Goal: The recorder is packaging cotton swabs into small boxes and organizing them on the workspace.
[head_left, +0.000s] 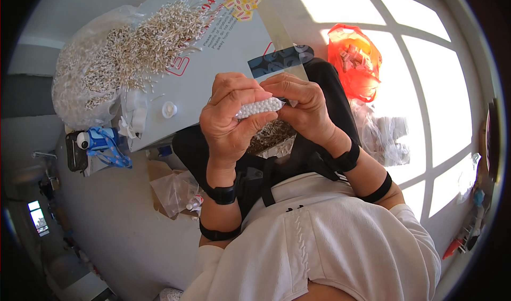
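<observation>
Swab pack: a clear packet (259, 108) crammed with white-tipped cotton swabs, tips facing up, held above the lap near the middle of the view; it is the clock's centre below.
Left hand (228, 106): closed around the packet's 9 o'clock side, thumb along its lower edge.
Right hand (304, 103): fingers bent, pinching the packet's 3 o'clock end.
Big clear bag (66, 82): between 9 and 10 o'clock, bulging with swabs; a loose heap (159, 40) spreads from it across the table (213, 74) at 10.
Red bag (367, 40): 2 o'clock, pinkish packs inside.
Clear floor bag (391, 138): between 3 and 4 o'clock, contents unclear.
Lap: brownish sticks (269, 137) at 5 o'clock, their container mostly hidden.
Cardboard box (156, 170): 8 o'clock, crumpled clear plastic within.
</observation>
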